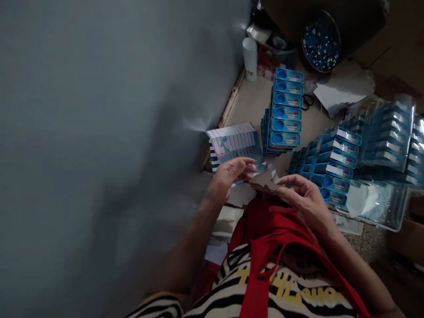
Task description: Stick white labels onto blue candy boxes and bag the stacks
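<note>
My right hand is at the table's near edge, thumb and fingertips closed on a small pale sticker strip that juts up from them. My left hand hovers over the near edge of a shiny sheet of white strip labels; its fingers are loosely bent and somewhat apart, with nothing seen in them. A striped backing pokes out beneath that sheet. Beyond the hands stands a stack of blue printed boxes, each with a round blue recess. Right of it, more blue boxes carry white labels on their ends.
Clear plastic-wrapped box packs are piled at the right, above a clear tray. Black scissors lie behind the stack, near white paper. Farther back are a bowl of blue pieces and a white cup. A grey wall borders the left.
</note>
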A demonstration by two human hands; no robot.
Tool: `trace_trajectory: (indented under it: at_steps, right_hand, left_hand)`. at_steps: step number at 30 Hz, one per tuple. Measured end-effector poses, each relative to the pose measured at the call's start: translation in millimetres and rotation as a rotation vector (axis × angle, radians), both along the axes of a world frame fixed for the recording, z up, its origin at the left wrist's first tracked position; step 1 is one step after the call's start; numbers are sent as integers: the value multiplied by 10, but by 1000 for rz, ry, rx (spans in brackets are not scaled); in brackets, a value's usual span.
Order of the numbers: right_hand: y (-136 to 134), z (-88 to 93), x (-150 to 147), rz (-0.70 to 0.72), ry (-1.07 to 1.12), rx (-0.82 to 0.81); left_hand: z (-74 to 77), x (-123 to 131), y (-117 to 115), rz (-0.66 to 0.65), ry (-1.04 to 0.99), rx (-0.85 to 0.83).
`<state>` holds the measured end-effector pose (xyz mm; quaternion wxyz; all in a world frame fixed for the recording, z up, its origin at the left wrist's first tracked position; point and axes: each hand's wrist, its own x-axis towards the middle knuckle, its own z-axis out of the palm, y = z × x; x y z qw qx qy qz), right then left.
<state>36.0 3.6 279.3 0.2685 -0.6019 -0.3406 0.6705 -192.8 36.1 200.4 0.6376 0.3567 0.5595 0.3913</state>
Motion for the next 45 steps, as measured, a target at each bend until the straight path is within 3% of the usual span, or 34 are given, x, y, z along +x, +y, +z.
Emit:
trace_trajectory:
  at_steps: [3, 10, 16, 20, 26, 34, 39, 42, 45]
  right_hand:
    - [-81, 68, 96, -8, 28, -18]
    - [-273, 219, 351, -105, -55, 9]
    - [-426, 283, 748, -244, -571, 248]
    - [-321, 221, 988, -206, -876, 378]
    - [-101, 118, 1101, -104, -985, 373]
    - [-22, 109, 1122, -49, -1019, 320]
    - [64, 99, 1276, 7, -1031, 257]
    - [95, 35, 1392, -28, -904, 212]
    - [75, -12, 1452, -76, -773, 194]
  left_hand:
    - [44, 248, -93, -111, -184, -162]
    - [158, 629, -32, -280, -110, -148]
    - [407, 1152, -175, -224, -106, -21]
    - [469, 1467, -157, -200, 11, 114]
    - [363, 1556, -68, -203, 92, 131]
    - [270, 1590, 12, -207, 58, 80]
    - [137, 1623, 101, -292, -177, -190]
    - [21, 1697, 164, -365, -359, -368]
    - [-145, 1771, 192, -362, -370, -416]
